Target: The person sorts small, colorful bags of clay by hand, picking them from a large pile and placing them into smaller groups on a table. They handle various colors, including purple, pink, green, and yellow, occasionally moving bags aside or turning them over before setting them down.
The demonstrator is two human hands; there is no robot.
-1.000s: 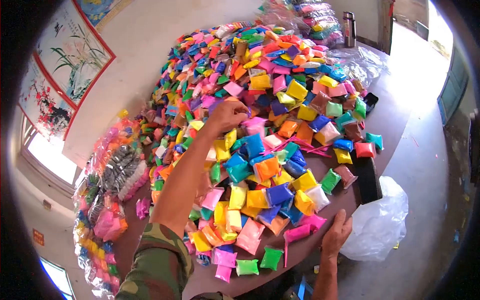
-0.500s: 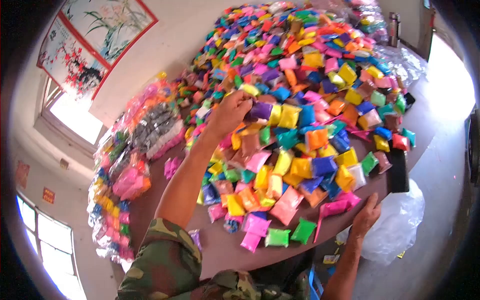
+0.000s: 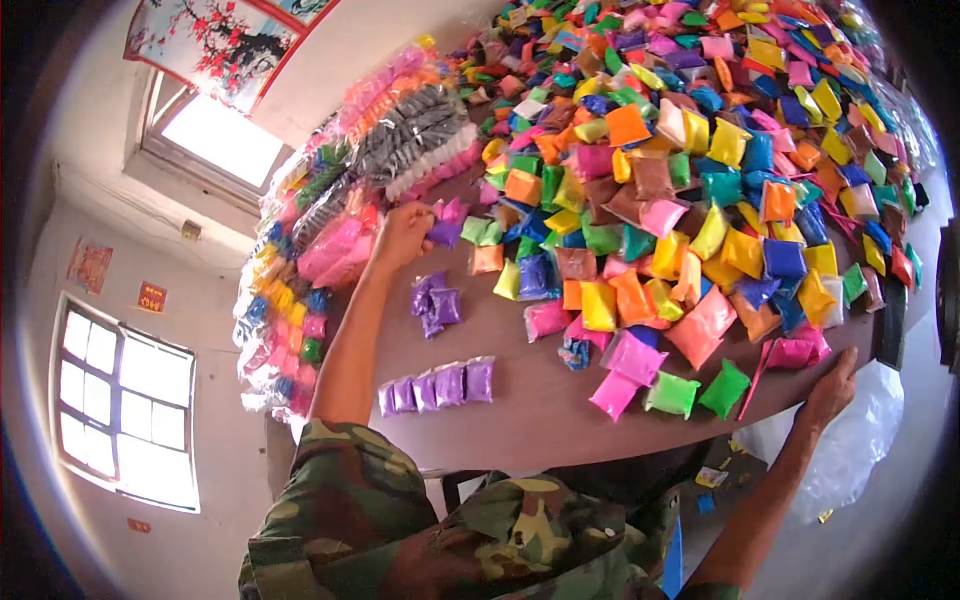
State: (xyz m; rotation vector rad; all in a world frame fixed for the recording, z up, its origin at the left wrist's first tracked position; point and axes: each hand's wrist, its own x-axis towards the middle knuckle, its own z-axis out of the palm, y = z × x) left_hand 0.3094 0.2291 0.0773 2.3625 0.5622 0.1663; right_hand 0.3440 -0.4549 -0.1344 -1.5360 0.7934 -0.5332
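My left hand (image 3: pixel 405 237) is closed at the left of the pile, its fingertips on the edge of a purple packet (image 3: pixel 443 233). Right beside that packet lies a pinkish-purple one. Nearer to me, a small cluster of purple packets (image 3: pixel 435 305) lies loose on the brown table (image 3: pixel 500 440). In front of it, several more purple packets (image 3: pixel 450 384) lie side by side in a neat row. My right hand (image 3: pixel 830 392) grips the table's near edge at the right, close to pink packets (image 3: pixel 795 350) and a thin pink stick.
A big heap of small packets (image 3: pixel 690 190) in many colours covers the table's middle and back. Along the left edge lie clear bags of sorted packets (image 3: pixel 335 250). A clear plastic bag (image 3: pixel 860 440) hangs below the right edge, and scraps litter the floor.
My left hand has moved from over the heap toward the left bags, carrying a purple packet. The view has swung left, revealing the purple row and cluster. My right hand keeps to the table edge.
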